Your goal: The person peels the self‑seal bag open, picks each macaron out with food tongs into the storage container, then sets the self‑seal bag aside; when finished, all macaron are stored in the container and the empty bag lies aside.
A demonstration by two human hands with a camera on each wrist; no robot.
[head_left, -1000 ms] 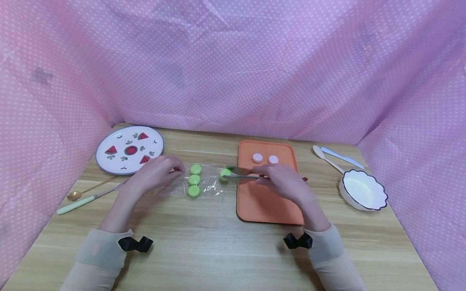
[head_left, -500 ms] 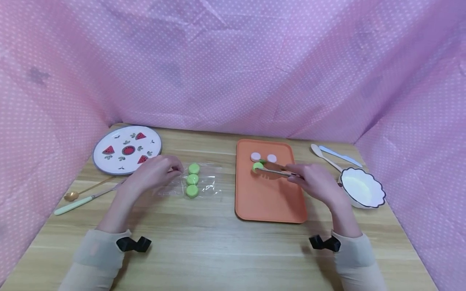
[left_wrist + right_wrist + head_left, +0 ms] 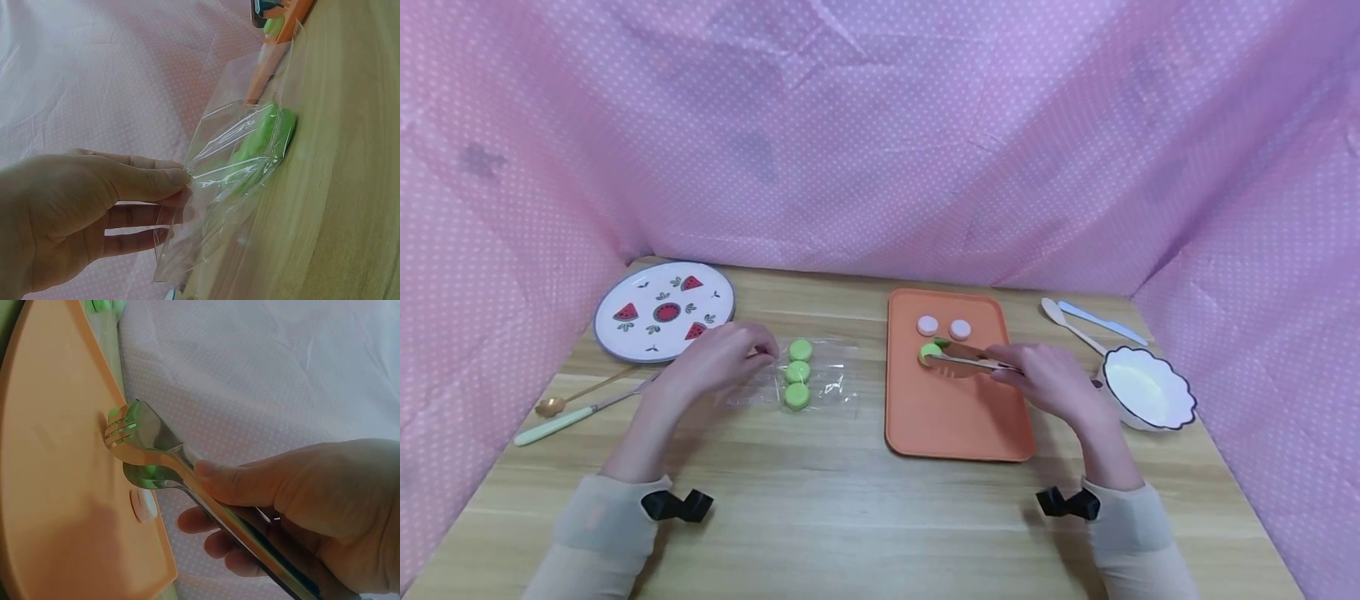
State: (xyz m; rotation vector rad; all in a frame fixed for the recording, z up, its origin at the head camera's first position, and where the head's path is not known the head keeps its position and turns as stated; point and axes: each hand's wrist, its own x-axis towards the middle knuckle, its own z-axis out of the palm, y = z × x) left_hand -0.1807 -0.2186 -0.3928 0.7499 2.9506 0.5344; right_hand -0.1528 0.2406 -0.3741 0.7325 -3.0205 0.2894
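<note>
My left hand pinches the edge of a clear plastic bag between thumb and fingers. Three green macarons sit in a row in that bag on the table. A pair of metal tongs, with one forked end, is gripped in my right hand. Between the tong ends is a green macaron, over the upper left part of the orange tray; whether it touches the tray I cannot tell. Just behind it, two pale pink macarons lie on the tray.
A plate with watermelon prints stands at the back left, a golden spoon and a pale-green-handled utensil before it. At right are a scalloped white bowl, a beige spoon and a light blue knife.
My right hand has carried the green macaron in the tongs rightward from the bag to over the tray, then lowered slightly. The left hand stays at the bag's edge.
</note>
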